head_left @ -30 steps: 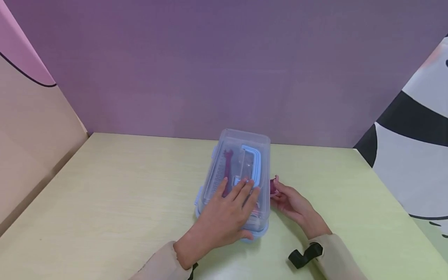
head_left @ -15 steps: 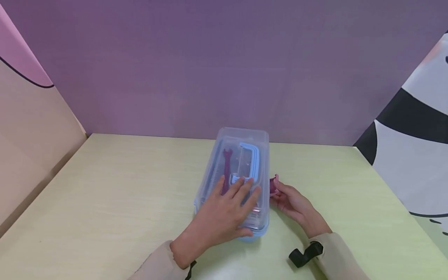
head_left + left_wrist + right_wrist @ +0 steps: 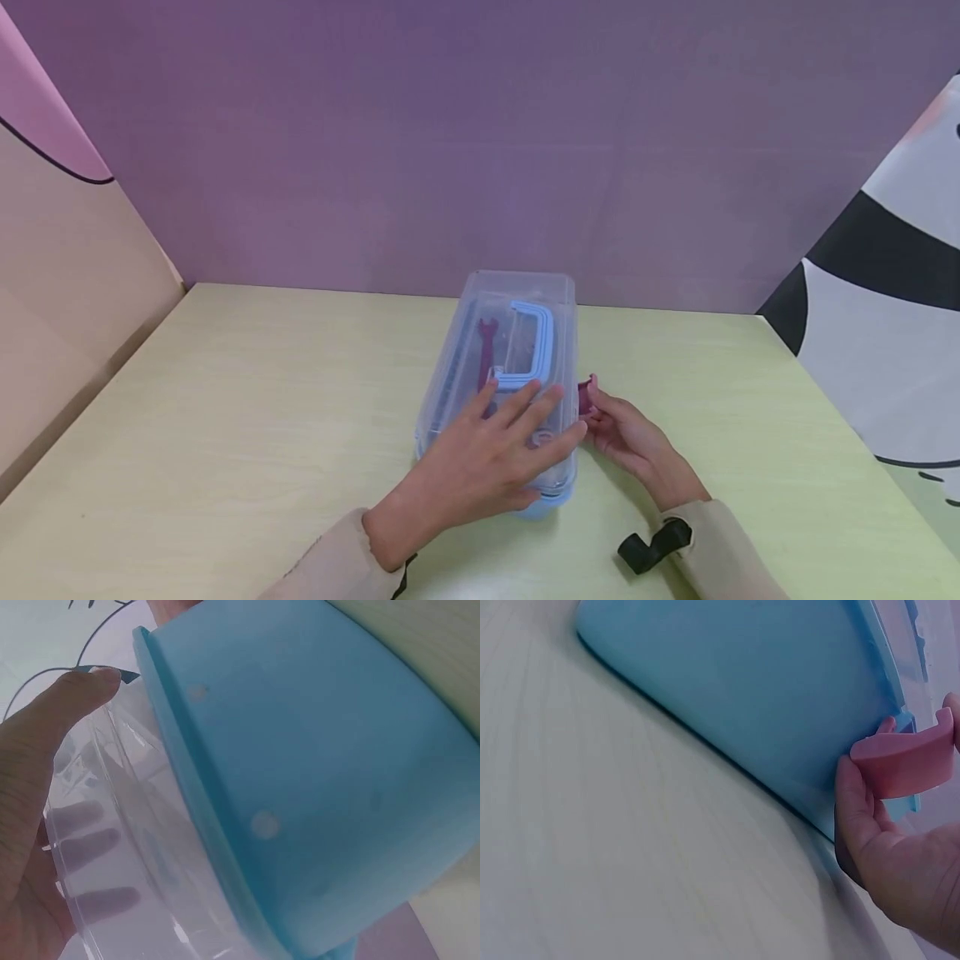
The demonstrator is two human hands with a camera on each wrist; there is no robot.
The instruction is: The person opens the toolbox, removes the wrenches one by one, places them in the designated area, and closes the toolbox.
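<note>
A clear plastic box [image 3: 525, 300] with a pale blue base [image 3: 315, 772] lies lengthwise on the light green table [image 3: 225, 400]. Its lid carries a blue handle [image 3: 536, 346], and a dark red wrench [image 3: 486, 350] shows inside. My left hand [image 3: 495, 450] lies flat on the near end of the lid with its fingers spread. In the left wrist view its thumb [image 3: 45, 742] sits at the lid's edge. My right hand [image 3: 622, 433] pinches a small pink curved piece [image 3: 585, 398] against the box's right side. The right wrist view shows this pink piece [image 3: 904, 761] beside the blue base [image 3: 742, 682].
A purple wall stands behind the table. A beige panel [image 3: 67, 292] closes the left side and a panda-print panel [image 3: 885, 317] the right. A black strap [image 3: 652, 546] hangs at my right wrist. Bare table surface lies left and right of the box.
My left hand slid a little to the right on the lid, its fingers now reaching the right edge. The box turned slightly. My right hand kept its place with the pink piece.
</note>
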